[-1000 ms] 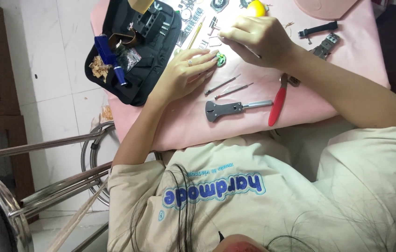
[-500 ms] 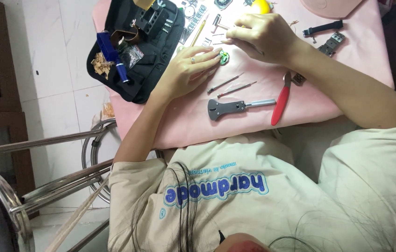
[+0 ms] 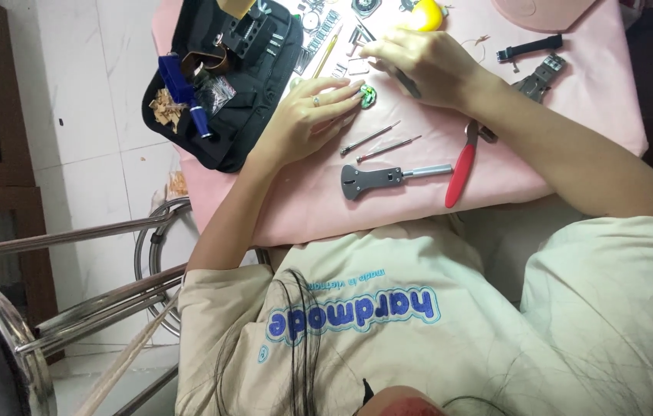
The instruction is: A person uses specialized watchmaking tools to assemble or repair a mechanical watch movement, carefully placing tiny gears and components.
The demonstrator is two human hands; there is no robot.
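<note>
Steadying a small green watch part [image 3: 369, 95] on the pink cloth [image 3: 573, 115], we pin it under left hand [image 3: 307, 115] fingertips.
Our right hand [image 3: 419, 65] pinches a thin tool; keeping pressure light looks wise, screwdrivers [image 3: 379, 143] nearby.

A small clear plastic bag [image 3: 217, 92] of tiny dark parts lies in the open black tool case [image 3: 222, 85] at the far left of the pink table, just right of a blue tube. Nearer than all of this, a label of sorts runs across the cream shirt [image 3: 434, 308] at the near middle: rounded blue letters with a pale outline, a thin line of small blue print just beyond them, and a little round blue mark to their left. No signs or screens show anywhere.
</note>
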